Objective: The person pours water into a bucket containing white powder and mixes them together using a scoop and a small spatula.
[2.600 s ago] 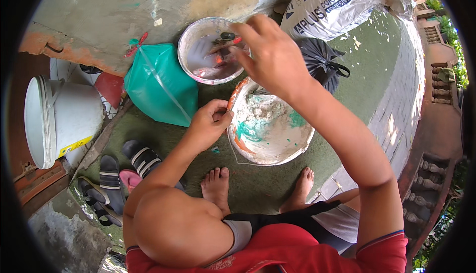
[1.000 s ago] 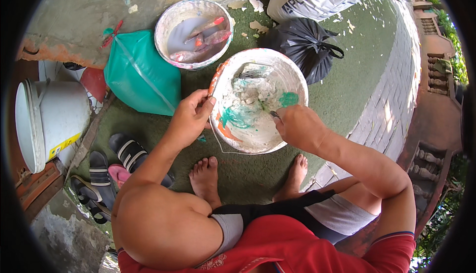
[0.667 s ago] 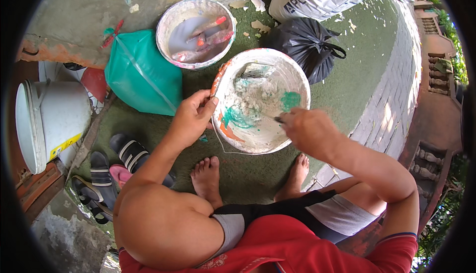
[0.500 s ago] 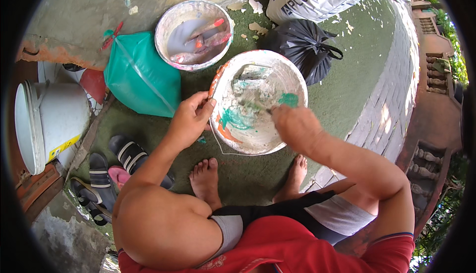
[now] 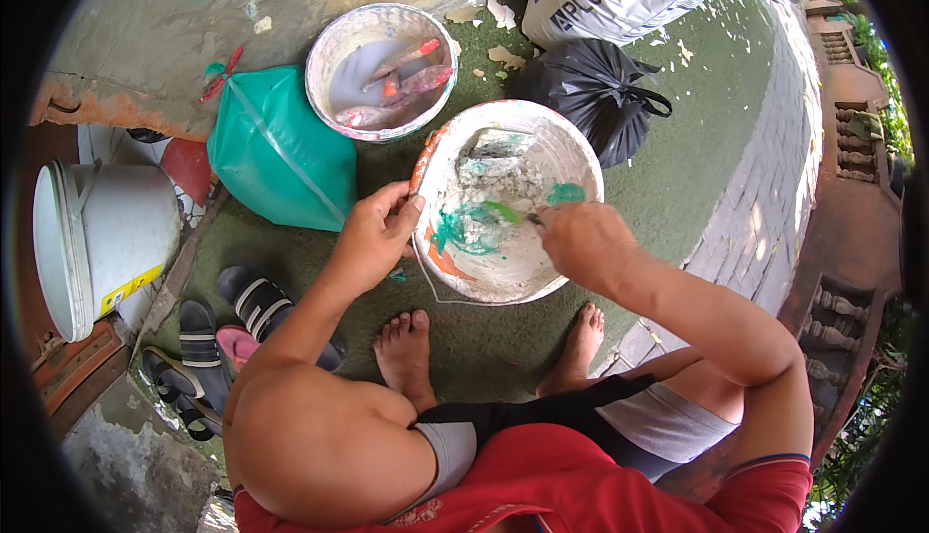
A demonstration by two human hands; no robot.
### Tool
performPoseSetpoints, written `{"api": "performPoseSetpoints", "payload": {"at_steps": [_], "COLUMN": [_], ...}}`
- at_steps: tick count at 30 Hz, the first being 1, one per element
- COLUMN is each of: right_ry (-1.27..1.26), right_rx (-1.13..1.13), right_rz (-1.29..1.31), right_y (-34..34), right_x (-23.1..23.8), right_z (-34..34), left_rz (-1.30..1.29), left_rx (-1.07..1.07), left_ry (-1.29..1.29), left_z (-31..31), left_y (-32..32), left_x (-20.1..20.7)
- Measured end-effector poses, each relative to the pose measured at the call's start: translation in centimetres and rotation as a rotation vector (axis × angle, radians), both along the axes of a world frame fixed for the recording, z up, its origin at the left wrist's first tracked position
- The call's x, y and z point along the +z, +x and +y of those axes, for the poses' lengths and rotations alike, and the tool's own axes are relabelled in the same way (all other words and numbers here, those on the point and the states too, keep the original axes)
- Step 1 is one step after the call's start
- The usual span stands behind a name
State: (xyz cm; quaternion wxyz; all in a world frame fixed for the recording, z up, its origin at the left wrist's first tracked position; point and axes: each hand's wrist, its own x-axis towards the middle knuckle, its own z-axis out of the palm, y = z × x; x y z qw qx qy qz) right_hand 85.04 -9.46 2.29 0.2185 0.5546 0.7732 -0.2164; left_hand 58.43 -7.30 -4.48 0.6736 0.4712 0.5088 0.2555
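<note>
Between my feet stands a paint-smeared bucket (image 5: 581, 161) holding a pasty whitish mix with green streaks. My left hand (image 5: 379, 235) grips its left rim, thumb on top and fingers wrapped round the edge. Over the mix, my right hand (image 5: 584, 239) is closed round a small flat mixing tool (image 5: 505, 211) with a green-coated tip and a dark neck; motion blurs its shape and the handle is hidden in my fist. A pale flat-topped block or clump (image 5: 500, 143) sits at the far side inside the bucket.
Beyond stands a second bucket (image 5: 315, 88) with greyish liquid and red-marked tools. A tied green bag (image 5: 276, 151) lies left, a tied black bag (image 5: 595, 93) right, and a printed white sack (image 5: 600, 1) behind. A lidded white bucket (image 5: 135, 223) and several sandals (image 5: 203, 349) are at left.
The tool's tip has swept through the mix, and its green coating now shows. My right hand has shifted slightly; my left hand still holds the rim.
</note>
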Motion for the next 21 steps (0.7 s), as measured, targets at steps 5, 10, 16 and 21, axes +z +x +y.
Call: {"api": "performPoseSetpoints", "payload": {"at_steps": [5, 10, 16, 21], "right_ry": [0.07, -0.009, -0.005, 0.05], "right_rx": [0.112, 0.082, 0.061, 0.174], "right_rz": [0.072, 0.06, -0.028, 0.073], "right_y": [-1.2, -1.2, -0.9, -4.2], "right_x": [0.8, -1.5, 0.3, -1.4], "right_z": [-0.7, -1.8, 0.8, -0.3], "left_rz": [-0.002, -0.03, 0.0, 0.01], "left_rx": [0.004, 0.01, -0.002, -0.011], "left_ry": [-0.003, -0.027, -0.018, -0.015], "left_z": [0.1, -0.1, 0.2, 0.3], "left_y": [0.1, 0.0, 0.1, 0.1], "left_x": [0.3, -0.3, 0.2, 0.1]}}
